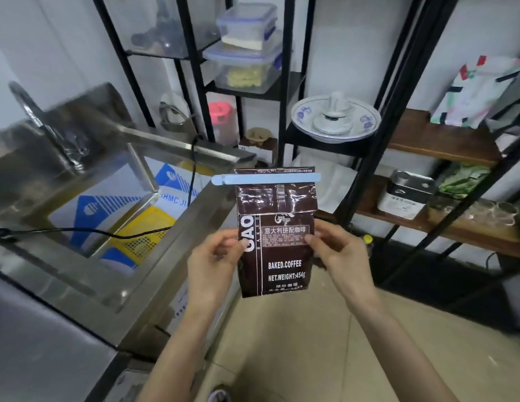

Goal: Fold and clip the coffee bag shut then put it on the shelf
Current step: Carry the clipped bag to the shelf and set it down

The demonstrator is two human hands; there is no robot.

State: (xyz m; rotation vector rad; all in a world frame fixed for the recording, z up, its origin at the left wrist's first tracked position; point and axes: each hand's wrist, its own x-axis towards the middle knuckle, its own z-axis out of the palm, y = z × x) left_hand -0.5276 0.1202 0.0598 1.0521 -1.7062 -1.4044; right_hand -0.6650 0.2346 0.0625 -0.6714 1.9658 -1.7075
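Glossy dark-brown foil coffee bag (277, 242) held upright mid-air, pinched between left hand (215, 256) at 9 o'clock and right hand (337, 253) at 3 o'clock; risk of pale-blue plastic clip (266, 179) at 12 o'clock snagging black-framed wooden shelf (444, 146), slipping off, unfolding top.

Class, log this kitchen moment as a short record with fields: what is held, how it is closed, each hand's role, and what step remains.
Held item: dark brown foil coffee bag, upright
Closure: top folded, pale blue plastic bar clip across it
Left hand: grips bag's left edge
Right hand: grips bag's right edge
Remaining: placing it on the black-framed wooden shelf
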